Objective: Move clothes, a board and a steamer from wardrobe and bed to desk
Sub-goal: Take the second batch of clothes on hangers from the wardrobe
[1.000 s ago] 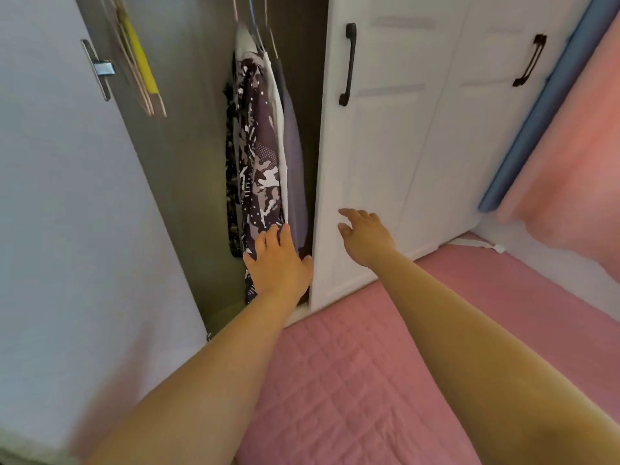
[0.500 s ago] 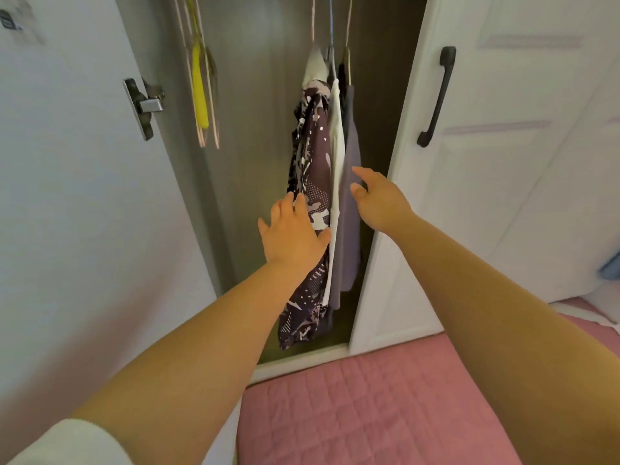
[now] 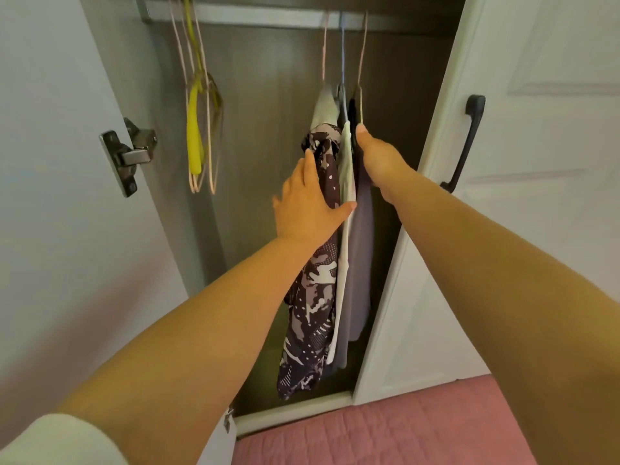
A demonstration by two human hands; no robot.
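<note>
- A metal rail [image 3: 255, 19] is running across the top of the open wardrobe [image 3: 268, 135], carrying everything that is hanging there.
- Three garments are hanging from it side by side on thin wire hangers: a dark patterned garment [image 3: 315, 317], a pale one [image 3: 347, 176] touching it, and a grey one [image 3: 362, 250] nearest the closed door.
- Well apart, further left on the rail, empty hangers [image 3: 201, 129] are dangling, one yellow among pink ones.
- A pink quilted bed [image 3: 385, 434] is lying below the wardrobe, its visible part carrying nothing.

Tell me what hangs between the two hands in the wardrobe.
In the head view, a pale garment hangs between the left hand on the patterned garment and the right hand.
</note>
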